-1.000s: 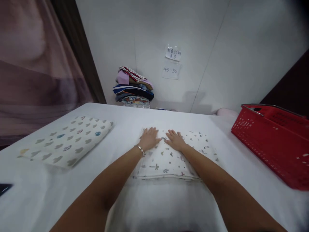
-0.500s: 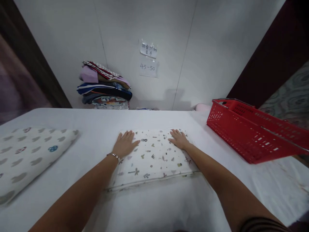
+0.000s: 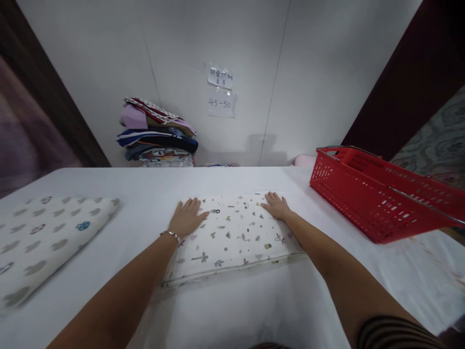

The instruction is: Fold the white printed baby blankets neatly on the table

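Note:
A folded white cloth (image 3: 232, 232) printed with small plants and shapes lies flat before me, several layers showing along its near edge. My left hand (image 3: 187, 216) rests palm down on its far left corner, fingers spread, a bracelet (image 3: 171, 235) on the wrist. On the far right part of the same cloth, my right hand (image 3: 276, 206) lies flat with its fingers stretched out. Neither hand grips anything.
Another folded cloth with grey prints (image 3: 54, 237) lies at the left. A red plastic basket (image 3: 370, 198) stands at the right on the white table (image 3: 152, 189). Behind the far edge rises a pile of folded fabrics (image 3: 160, 133), near a wall with paper signs (image 3: 221, 103).
My right hand has slid a little to the right over the cloth. My left hand stays in about the same place. The camera view has shifted slightly.

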`<action>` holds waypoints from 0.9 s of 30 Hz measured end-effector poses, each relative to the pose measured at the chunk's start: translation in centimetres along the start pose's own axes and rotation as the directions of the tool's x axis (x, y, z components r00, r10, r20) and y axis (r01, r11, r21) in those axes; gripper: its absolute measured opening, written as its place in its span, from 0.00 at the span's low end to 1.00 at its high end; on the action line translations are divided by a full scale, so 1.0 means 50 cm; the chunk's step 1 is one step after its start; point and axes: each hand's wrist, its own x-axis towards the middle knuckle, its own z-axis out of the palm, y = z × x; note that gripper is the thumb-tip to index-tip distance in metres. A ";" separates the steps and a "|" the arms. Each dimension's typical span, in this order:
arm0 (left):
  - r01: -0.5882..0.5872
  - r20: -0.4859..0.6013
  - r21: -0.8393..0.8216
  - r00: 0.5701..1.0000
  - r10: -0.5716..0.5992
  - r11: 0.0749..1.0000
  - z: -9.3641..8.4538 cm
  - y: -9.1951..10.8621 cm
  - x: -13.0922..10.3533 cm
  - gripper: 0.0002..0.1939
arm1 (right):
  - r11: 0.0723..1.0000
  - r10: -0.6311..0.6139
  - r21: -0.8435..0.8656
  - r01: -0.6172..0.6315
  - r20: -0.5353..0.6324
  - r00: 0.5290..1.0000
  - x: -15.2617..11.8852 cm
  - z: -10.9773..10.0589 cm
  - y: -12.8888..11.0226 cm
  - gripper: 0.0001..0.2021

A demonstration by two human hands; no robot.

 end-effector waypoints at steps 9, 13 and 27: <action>0.015 0.041 -0.024 0.999 -0.014 1.000 -0.011 0.002 0.002 0.35 | 0.998 0.050 -0.022 -0.051 -0.013 0.999 -0.005 0.000 0.009 0.34; 0.041 0.123 -0.096 0.992 -0.029 0.994 -0.041 0.002 0.005 0.37 | 0.997 -0.046 -0.059 0.042 -0.067 0.997 -0.024 -0.010 -0.054 0.35; 0.051 0.137 -0.124 0.990 -0.034 0.991 -0.045 0.006 -0.039 0.36 | 0.947 -0.321 0.056 0.317 0.068 0.945 -0.066 0.012 -0.193 0.37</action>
